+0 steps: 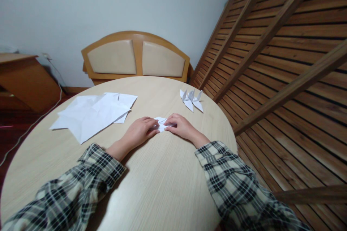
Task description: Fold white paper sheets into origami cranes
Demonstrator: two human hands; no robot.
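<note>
A small piece of folded white paper [162, 124] lies on the round table between my two hands, its ends partly hidden under my fingers. My left hand [141, 129] grips its left end, thumb and fingertips closed on it. On the opposite end, my right hand [182, 126] pinches the paper between thumb and bent fingers. Beyond my right hand stand several folded paper cranes [191, 99], white and set close together. Off to the left of my left hand spreads a pile of loose white paper sheets [94, 113], some with creases.
The round wooden table [151, 187] reaches out in front of me. Behind it stands a headboard [138, 57] with cream panels against the wall. A slatted wooden frame [282, 61] leans along the right side. To the left are a wooden desk [27, 75] and a white cable [35, 122].
</note>
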